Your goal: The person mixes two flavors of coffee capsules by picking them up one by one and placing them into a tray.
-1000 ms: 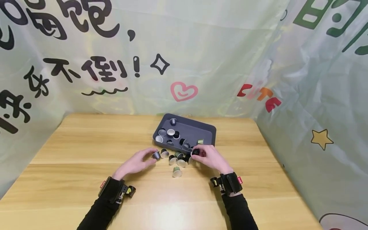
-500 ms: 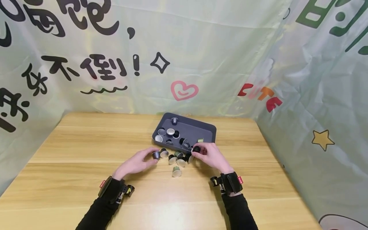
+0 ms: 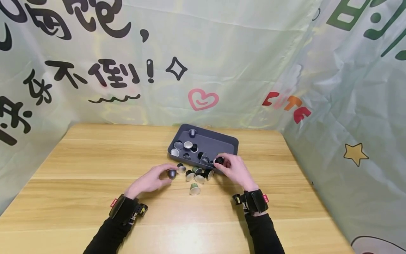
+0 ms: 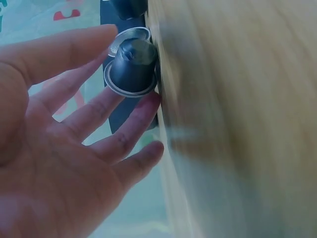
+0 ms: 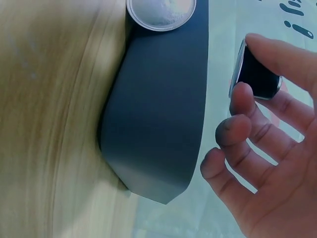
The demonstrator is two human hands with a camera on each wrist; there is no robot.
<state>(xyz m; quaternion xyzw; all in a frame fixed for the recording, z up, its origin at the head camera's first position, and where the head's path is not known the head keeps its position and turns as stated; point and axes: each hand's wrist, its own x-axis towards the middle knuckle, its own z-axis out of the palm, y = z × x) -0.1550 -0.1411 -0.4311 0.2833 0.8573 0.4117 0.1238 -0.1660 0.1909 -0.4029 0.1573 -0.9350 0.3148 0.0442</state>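
Note:
A dark grey tray (image 3: 222, 141) stands on the wooden table (image 3: 95, 158) with several coffee capsules in its left half. More capsules (image 3: 195, 174) lie on the table just in front of it. My left hand (image 3: 168, 175) pinches a dark grey capsule (image 3: 172, 173) at the left end of that cluster; in the left wrist view the capsule (image 4: 132, 69) sits between thumb and fingers. My right hand (image 3: 222, 163) pinches a black capsule (image 3: 218, 161) over the tray's front rim. In the right wrist view that capsule (image 5: 255, 74) sits at the fingertips beside the tray wall (image 5: 158, 109).
A pale green capsule (image 3: 195, 189) lies alone, nearer to me than the cluster. A silver-lidded capsule (image 5: 161, 10) rests against the tray wall. Printed fabric sheets (image 3: 349, 88) close off the back and right sides of the table.
My right hand has lifted the black capsule from the cluster up and back over the tray's front rim. My left hand's fingers have closed tighter round the grey capsule.

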